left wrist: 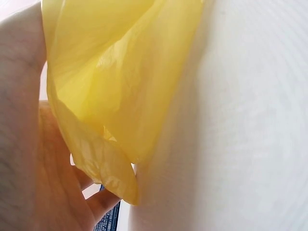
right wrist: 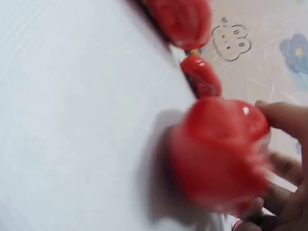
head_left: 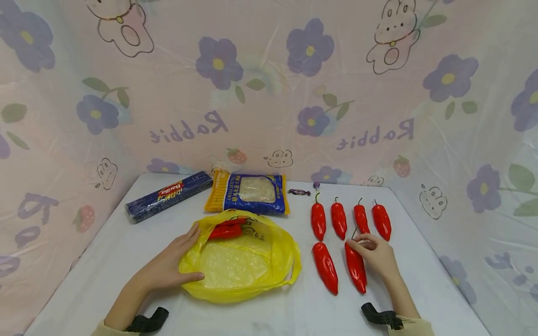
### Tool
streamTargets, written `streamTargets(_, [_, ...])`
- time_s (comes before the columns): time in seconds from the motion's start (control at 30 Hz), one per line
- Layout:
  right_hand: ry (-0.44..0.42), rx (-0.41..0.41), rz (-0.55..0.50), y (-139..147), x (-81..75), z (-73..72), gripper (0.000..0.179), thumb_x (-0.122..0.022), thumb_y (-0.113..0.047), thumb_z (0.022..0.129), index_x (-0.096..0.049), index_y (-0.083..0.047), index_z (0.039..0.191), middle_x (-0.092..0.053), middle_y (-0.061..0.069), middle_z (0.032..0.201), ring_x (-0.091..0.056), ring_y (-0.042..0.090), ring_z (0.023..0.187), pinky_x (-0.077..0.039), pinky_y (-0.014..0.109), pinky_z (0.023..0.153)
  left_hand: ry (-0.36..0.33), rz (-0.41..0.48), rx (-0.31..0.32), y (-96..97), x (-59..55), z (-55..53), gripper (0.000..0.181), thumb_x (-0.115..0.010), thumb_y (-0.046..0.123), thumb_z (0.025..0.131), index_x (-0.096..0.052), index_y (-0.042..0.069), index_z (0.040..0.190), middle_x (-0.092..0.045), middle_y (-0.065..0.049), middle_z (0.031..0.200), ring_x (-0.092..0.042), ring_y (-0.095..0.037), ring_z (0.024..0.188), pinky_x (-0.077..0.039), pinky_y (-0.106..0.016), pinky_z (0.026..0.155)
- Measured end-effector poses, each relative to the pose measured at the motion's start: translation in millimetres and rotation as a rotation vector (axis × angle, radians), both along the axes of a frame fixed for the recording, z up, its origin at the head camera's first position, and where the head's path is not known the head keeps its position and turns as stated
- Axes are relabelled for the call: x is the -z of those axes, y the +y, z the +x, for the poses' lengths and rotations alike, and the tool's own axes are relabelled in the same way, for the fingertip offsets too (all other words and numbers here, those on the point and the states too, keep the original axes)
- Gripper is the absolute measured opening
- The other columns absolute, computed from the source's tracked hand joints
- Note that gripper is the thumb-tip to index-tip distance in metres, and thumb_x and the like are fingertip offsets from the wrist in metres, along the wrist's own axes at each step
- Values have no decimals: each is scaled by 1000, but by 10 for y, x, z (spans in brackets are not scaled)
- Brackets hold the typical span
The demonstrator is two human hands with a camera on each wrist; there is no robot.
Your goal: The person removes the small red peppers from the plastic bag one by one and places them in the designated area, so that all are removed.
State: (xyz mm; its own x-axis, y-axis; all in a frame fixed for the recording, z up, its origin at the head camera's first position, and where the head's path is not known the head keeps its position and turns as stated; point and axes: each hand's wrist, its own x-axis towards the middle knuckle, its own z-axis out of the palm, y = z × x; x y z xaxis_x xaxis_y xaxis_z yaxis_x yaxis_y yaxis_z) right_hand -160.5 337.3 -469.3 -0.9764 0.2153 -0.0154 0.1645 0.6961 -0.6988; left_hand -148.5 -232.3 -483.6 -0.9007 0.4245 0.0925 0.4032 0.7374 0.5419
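A yellow plastic bag (head_left: pixel 235 291) lies with its mouth wide open, and red peppers (head_left: pixel 227 231) show inside at its back left. My left hand (head_left: pixel 170 266) is spread at the bag's left rim, thumb over the edge and fingers along the side; the left wrist view has the bag's film (left wrist: pixel 130 86) against the hand. My right hand (head_left: pixel 376 254) pinches a long red pepper (head_left: pixel 356 270) near its stem end. That pepper (right wrist: pixel 216 154) is blurred in the right wrist view. Another red pepper (head_left: pixel 325 268) lies left of it.
Several red peppers (head_left: pixel 338 220) form a row behind the right hand. At the back are a blue Barilla spaghetti pack (head_left: pixel 168 196), a blue and yellow pasta bag (head_left: pixel 252 193), and a small purple wrapped candy (head_left: pixel 299 192). Printed cloth walls (head_left: pixel 269 93) enclose the white table (head_left: pixel 302 317).
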Motion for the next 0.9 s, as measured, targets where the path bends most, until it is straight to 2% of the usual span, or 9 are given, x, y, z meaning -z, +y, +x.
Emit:
streamTargets(0.17, [35,-22,65,5,127,13,44,-75,-50,96,-75,-10,114,-78,10,105,-67,26,100,-55,28,79,-18,2,-4,11,17,-6,117,-80,66,83,-26,7,169,-18,-13,177,-30,-47,156,-35,-71,119])
streamTargets(0.3, [127,-20,113,6,208,-4,37,-76,-43,97,-77,-8,109,-75,8,98,-65,23,93,-54,24,77,-34,-3,-17,21,16,-15,117,-80,66,83,-25,9,169,-17,-12,178,-29,-46,157,-35,-70,119])
streamTargets(0.37, [170,-14,127,-7,236,-16,34,-77,-40,97,-77,-8,106,-72,7,91,-61,20,87,-51,21,71,-38,-4,-24,20,13,-12,117,-80,67,83,-25,10,169,-17,-12,178,-29,-46,157,-35,-70,119])
streamTargets(0.47, [209,-8,134,-29,253,-23,31,-77,-38,96,-76,-7,103,-68,5,85,-56,18,82,-48,20,67,-31,-2,-22,16,20,-7,117,-80,67,83,-25,10,169,-18,-12,177,-30,-46,156,-35,-71,119])
streamTargets(0.67, [217,0,135,-49,254,-28,32,-76,-38,97,-75,-7,106,-64,4,82,-53,17,80,-45,22,65,-21,-2,-13,15,13,-1,116,-80,66,84,-25,8,169,-18,-14,177,-30,-48,155,-35,-71,118])
streamTargets(0.9, [225,11,134,-60,236,-21,33,-75,-40,98,-74,-8,106,-65,3,84,-53,16,80,-44,23,66,-43,-10,-25,13,14,-22,117,-80,67,83,-26,9,169,-18,-12,178,-29,-46,157,-35,-71,119])
